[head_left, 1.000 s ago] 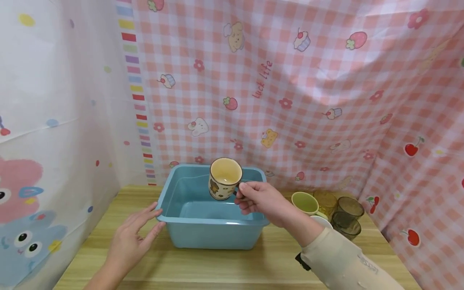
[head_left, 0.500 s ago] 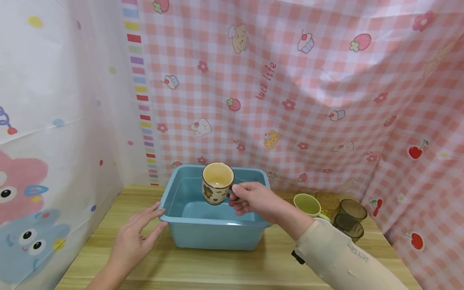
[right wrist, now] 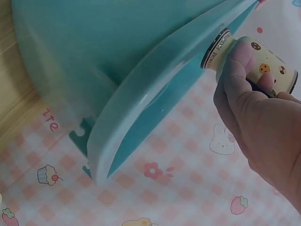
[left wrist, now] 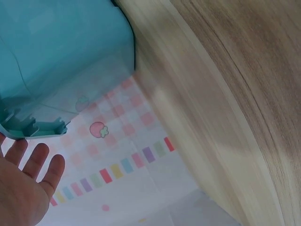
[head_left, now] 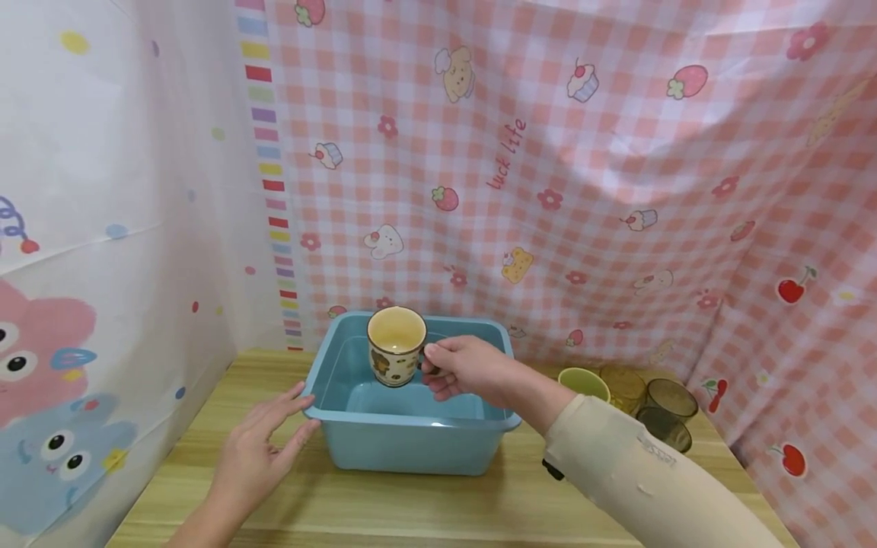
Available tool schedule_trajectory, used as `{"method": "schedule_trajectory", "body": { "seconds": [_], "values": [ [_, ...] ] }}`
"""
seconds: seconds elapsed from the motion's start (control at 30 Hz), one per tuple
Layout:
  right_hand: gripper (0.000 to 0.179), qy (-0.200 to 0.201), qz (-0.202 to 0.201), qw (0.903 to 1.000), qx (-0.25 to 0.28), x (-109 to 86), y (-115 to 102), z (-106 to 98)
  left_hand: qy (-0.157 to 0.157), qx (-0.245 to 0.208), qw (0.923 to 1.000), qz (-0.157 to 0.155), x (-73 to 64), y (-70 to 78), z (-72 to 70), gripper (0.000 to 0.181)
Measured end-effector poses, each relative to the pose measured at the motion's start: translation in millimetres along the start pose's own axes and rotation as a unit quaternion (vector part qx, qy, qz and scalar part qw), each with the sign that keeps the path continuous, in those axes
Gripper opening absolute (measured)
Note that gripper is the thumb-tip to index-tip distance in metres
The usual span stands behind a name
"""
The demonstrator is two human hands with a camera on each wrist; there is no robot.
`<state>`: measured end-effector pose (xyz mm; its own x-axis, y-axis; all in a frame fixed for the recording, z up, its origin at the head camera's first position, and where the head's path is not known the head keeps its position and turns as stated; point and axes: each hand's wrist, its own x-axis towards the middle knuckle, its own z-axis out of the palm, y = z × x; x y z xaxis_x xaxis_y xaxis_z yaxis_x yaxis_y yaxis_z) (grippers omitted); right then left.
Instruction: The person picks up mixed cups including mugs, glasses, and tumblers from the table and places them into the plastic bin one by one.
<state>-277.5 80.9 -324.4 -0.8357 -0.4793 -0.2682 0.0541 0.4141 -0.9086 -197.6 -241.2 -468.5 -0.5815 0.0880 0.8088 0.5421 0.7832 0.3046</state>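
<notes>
"Where's the mug [head_left: 395, 352]?"
"Over the tub [head_left: 411, 449], mouth up, axis near upright, handle toward the tub's right."
"Hands?"
"Right hand [head_left: 467, 368] grips it; left hand [head_left: 259, 438], loosely spread, touches the tub's rim."

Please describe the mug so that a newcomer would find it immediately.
On the wooden table, find the large blue basin. Over its opening, the right grip holds the mug. Dark-rimmed, with printed pictures on its cream outside, it differs from the green cup and tinted glasses to the right.
</notes>
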Motion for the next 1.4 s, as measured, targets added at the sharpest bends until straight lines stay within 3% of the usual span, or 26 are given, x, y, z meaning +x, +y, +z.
{"method": "schedule_trajectory", "body": {
  "seconds": [0.3, 1.4],
  "values": [
    [0.038, -0.013, 0.008, 0.9998, -0.01, 13.2, 3, 9, 0.003, 0.018, 0.9998, -0.001, 0.4, 0.2, 1.4, 0.05],
    [0.038, -0.025, 0.03, 0.9974, -0.061, 34.1, 20, 40, 0.006, -0.006, 0.9996, -0.028, -3.2, 0.7, 4.4, 0.05]
  ]
}}
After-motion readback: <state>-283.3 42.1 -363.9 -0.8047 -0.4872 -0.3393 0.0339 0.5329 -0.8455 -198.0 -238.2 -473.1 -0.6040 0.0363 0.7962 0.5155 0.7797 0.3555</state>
